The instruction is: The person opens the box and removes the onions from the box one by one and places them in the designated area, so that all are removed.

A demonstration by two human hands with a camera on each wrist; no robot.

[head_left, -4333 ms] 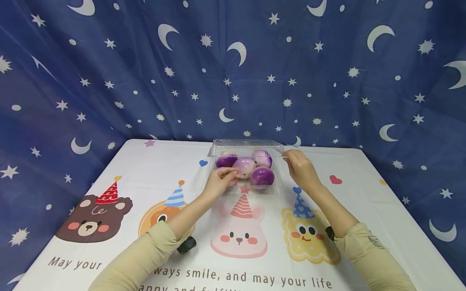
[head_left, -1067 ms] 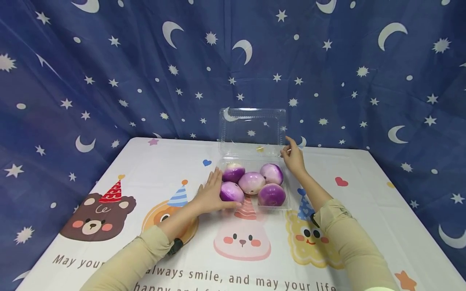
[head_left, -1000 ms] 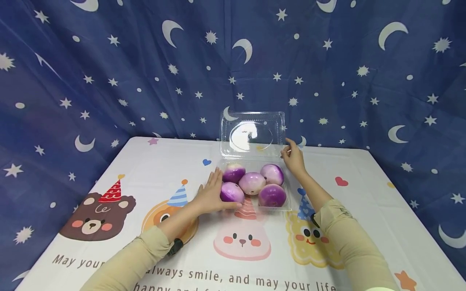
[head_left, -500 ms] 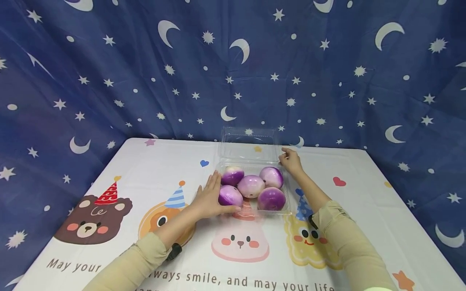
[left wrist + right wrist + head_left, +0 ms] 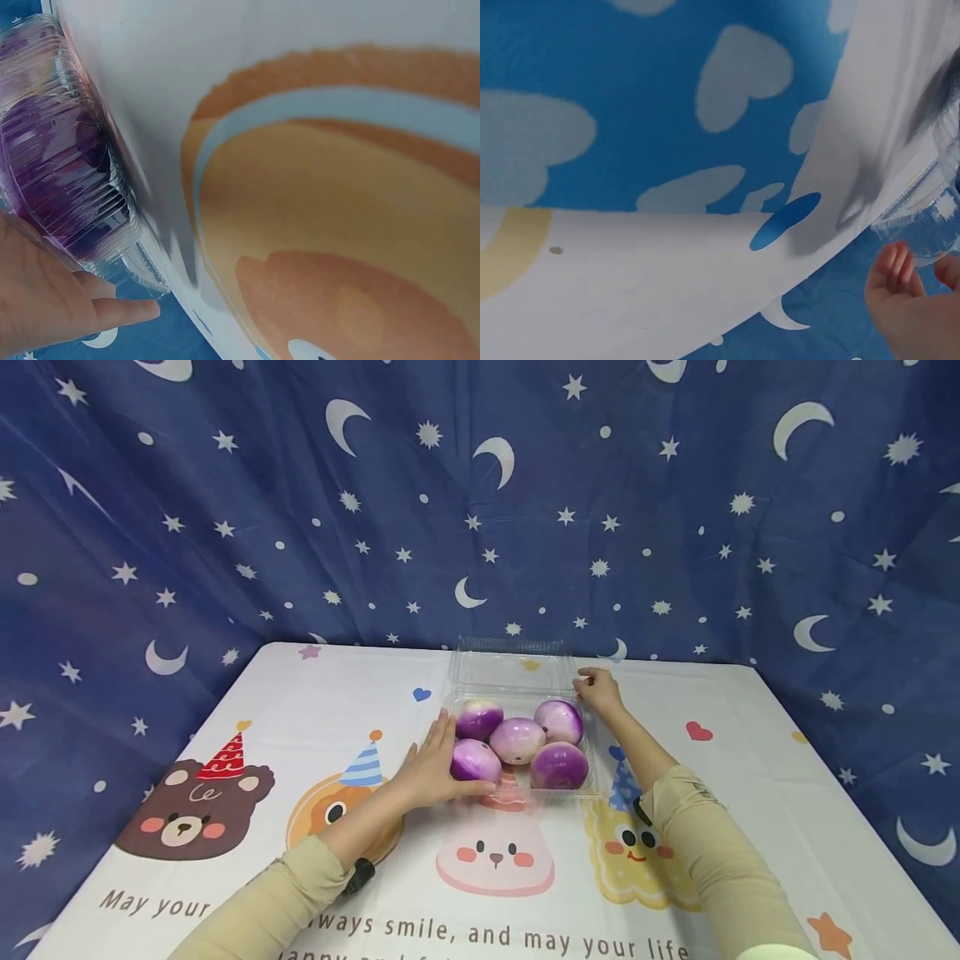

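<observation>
A clear plastic clamshell box (image 5: 588,789) sits on the table with its lid (image 5: 510,670) tipped far back. Several glossy purple-and-white round vegetables, onion-like (image 5: 517,741), lie inside. My left hand (image 5: 431,770) rests along the box's left side, fingers straight, thumb reaching past the front left corner. In the left wrist view that hand (image 5: 37,300) touches the ribbed wall. At the right edge of the lid, near the hinge, my right hand (image 5: 600,692) has curled fingers and seems to pinch the rim. The right wrist view shows that hand (image 5: 919,307) partly cropped, at the clear plastic.
A white tablecloth (image 5: 787,810) with printed cartoon animals and words covers the table. Behind and to both sides hangs a blue curtain (image 5: 675,485) with moons and stars. The table's back edge runs close behind the box.
The lid, first lowered over the vegetables, swung up and has since tilted back lower behind the box. My left hand moved from the front to the left side; the right followed the lid.
</observation>
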